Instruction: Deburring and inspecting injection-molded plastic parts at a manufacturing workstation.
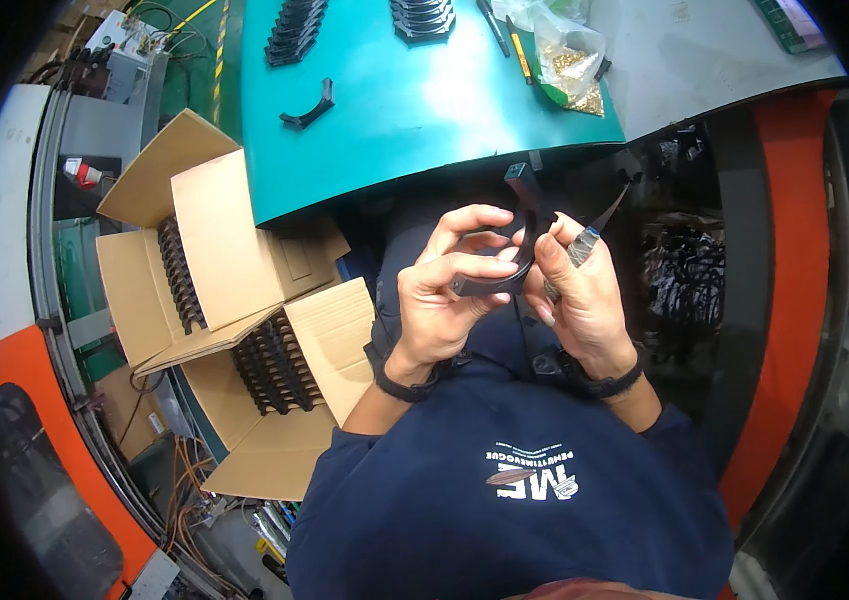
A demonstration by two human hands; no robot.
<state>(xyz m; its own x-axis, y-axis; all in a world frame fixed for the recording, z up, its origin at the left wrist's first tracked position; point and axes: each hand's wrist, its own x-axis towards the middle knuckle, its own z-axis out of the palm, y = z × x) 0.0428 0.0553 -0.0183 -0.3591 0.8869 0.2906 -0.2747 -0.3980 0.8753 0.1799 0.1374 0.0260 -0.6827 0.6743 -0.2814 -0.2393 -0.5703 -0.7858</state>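
My left hand (441, 290) grips a curved black plastic part (527, 228) near its lower end, fingers wrapped over it. My right hand (584, 295) is closed around a small knife-like tool with a grey blade (584, 245), held against the inner side of the same curved part. Both hands are held in front of my chest, just below the edge of the teal table (414, 110). A black strip runs up and to the right from behind my right hand.
On the teal table lie a single black curved part (309, 108), two rows of stacked black parts (294, 30), pens and a clear bag of brass pieces (569, 65). Two open cardboard boxes (214, 240) with rows of black parts stand at my left.
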